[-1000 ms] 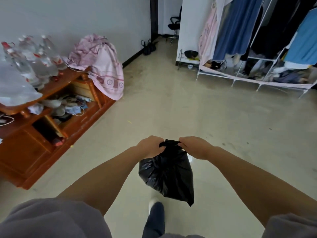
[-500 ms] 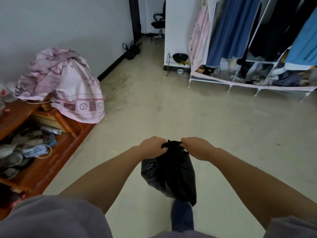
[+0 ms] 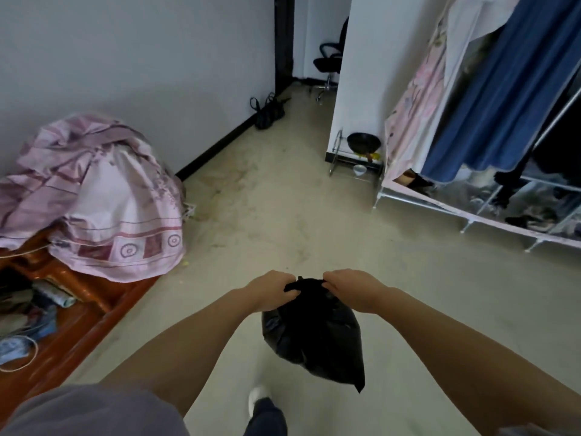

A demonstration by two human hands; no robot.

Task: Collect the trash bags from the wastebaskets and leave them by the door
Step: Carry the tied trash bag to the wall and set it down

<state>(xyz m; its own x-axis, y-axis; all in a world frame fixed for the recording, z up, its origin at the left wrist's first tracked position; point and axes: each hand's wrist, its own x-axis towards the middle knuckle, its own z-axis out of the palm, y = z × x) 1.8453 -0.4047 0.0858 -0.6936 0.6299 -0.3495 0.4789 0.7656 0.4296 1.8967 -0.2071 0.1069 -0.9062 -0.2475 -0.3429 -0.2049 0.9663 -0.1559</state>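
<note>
A full black trash bag [image 3: 314,335] hangs in front of me above the floor, its bunched top held between both hands. My left hand [image 3: 272,291] grips the left side of the bag's neck with curled fingers. My right hand [image 3: 352,286] grips the right side of the neck the same way. The bag's bottom corner points down to the right. A dark doorway opening [image 3: 284,39] shows at the far end of the room, beyond the left wall.
A wooden cabinet [image 3: 78,313] draped with pink bedding [image 3: 103,196] lines the left. A clothes rack [image 3: 503,127] with hanging garments stands on the right, a small metal stand [image 3: 355,158] beside it. Dark shoes [image 3: 267,113] sit by the wall. My foot [image 3: 261,404] steps on bare floor.
I have walked forward: the cabinet and bottles slid back out of view on the left, the doorway and rack came closer. Both hands keep the same hold on the bag.
</note>
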